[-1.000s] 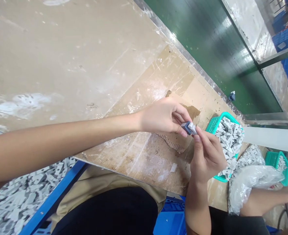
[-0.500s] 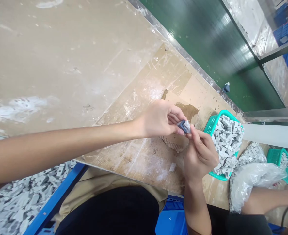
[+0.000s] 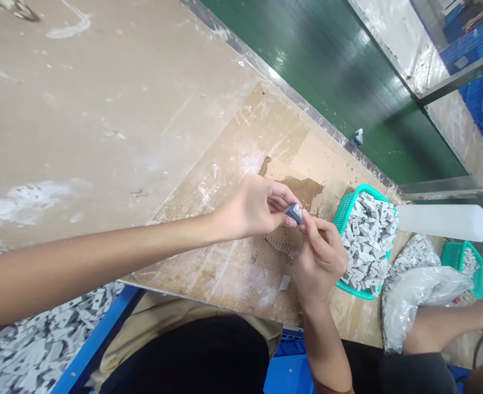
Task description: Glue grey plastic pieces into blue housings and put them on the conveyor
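My left hand [image 3: 262, 208] pinches a small dark grey-blue part with a light grey piece on it [image 3: 294, 213] between thumb and fingers. My right hand [image 3: 321, 254] is closed at the part's right side, thumb and forefinger pressed against its light end. Both hands are above a torn piece of cardboard [image 3: 307, 191] on the worn wooden table [image 3: 225, 273]. Right of my right hand stands a green basket [image 3: 342, 210] full of light grey pieces [image 3: 368, 241].
A white bottle [image 3: 442, 220], a clear plastic bag [image 3: 426, 284] and a smaller green basket [image 3: 450, 254] are at the right, near another person's arm [image 3: 450, 325]. A similar dark part [image 3: 357, 138] lies on the green surface [image 3: 327, 71]. Lower left, a blue crate [image 3: 102, 328] holds many grey pieces.
The whole view has shifted, so the baskets and hands appear further left. The light piece now shows less beyond the dark part, and both hands still hold on to it.
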A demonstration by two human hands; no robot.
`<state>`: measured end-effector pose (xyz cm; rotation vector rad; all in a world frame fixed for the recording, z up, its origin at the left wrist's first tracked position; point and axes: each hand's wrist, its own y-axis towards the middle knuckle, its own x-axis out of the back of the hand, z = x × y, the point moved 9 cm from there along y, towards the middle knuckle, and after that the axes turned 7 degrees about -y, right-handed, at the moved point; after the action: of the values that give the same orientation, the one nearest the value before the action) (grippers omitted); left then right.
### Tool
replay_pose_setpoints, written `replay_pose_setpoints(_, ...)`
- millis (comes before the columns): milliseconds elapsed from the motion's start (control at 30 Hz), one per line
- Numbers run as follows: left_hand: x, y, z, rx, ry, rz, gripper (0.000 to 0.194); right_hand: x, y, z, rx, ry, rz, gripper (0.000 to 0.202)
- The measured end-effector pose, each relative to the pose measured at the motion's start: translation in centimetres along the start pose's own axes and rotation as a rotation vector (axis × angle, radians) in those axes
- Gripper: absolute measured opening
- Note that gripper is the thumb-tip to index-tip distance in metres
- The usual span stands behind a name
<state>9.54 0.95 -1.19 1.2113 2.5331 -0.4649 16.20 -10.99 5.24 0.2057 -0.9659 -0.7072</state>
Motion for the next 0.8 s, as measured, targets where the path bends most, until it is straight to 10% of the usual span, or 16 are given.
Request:
replay_pose_setpoints(533,2.0,-0.1,-5.9,-0.065,0.084,0.070,0.025,-0.6,2.6,5.7,0.103,-0.061,-0.048,0.057)
replay_pose_setpoints(800,3.3,0.8,-8.0,-0.083,-0.342,0.224,0.026,0.2,6.5,8.9,0.002,-0.131,-0.017,0.032)
